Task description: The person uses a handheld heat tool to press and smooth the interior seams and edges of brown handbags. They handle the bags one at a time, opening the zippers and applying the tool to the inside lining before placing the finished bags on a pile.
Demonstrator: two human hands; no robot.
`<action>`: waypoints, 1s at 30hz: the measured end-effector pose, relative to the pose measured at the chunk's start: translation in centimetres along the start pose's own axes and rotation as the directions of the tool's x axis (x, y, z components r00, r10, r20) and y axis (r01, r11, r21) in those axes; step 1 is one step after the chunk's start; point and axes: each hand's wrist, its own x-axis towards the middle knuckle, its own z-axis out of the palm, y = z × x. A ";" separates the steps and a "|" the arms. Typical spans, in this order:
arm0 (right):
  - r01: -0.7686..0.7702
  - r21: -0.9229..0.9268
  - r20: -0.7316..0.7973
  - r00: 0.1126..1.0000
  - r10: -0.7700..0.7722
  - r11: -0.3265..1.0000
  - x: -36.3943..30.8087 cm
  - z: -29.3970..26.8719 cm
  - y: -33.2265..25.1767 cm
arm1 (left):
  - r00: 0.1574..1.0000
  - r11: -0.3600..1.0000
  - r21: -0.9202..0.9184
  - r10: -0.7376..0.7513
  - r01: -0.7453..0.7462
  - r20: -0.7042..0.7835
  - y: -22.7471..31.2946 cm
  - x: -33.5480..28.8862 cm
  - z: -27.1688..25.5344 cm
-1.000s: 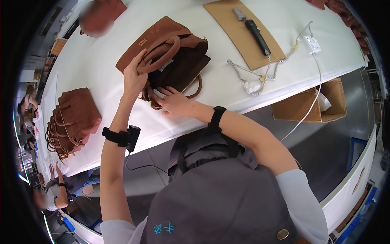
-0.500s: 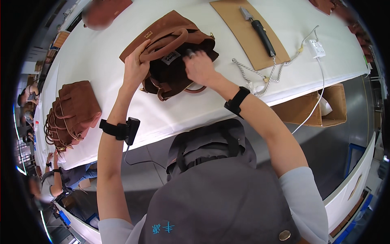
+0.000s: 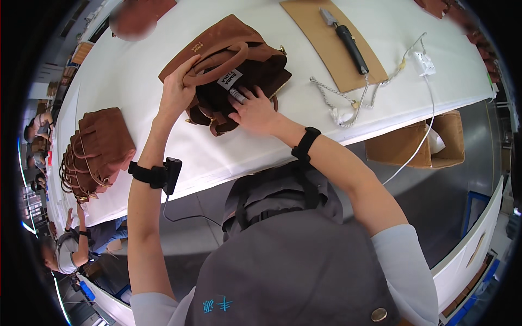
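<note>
A brown handbag point(image 3: 234, 41) lies tilted on the white table, its dark inside facing me. My left hand point(image 3: 179, 89) is closed on the bag's left edge, by the base of its rolled handle point(image 3: 220, 65). My right hand point(image 3: 256, 113) rests at the mouth with its fingers spread over the dark lining, holding nothing. Just beyond those fingers a white label point(image 3: 229, 79) shows on the lining. A small whitish piece point(image 3: 237, 95) sits at the fingertips; I cannot make out what it is.
More brown bags point(image 3: 100, 149) lie at the left. On a cardboard sheet point(image 3: 304, 27) is a black-handled tool with a metal blade point(image 3: 352, 49); its braided cord point(image 3: 353, 117) loops beside it. A power strip point(image 3: 424, 64) is at right, a carton point(image 3: 405, 146) below. A co-worker point(image 3: 68, 252) is at far left.
My right hand has drawn back toward me, and its fingers have spread out. More of the white label shows now. The bag and my left hand have shifted slightly left.
</note>
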 end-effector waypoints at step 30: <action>0.016 0.237 0.166 0.985 -0.057 0.971 -1.3 -3.7 1.4 | 1.000 0.999 0.038 0.008 -0.009 0.029 0.6 -0.8 -0.2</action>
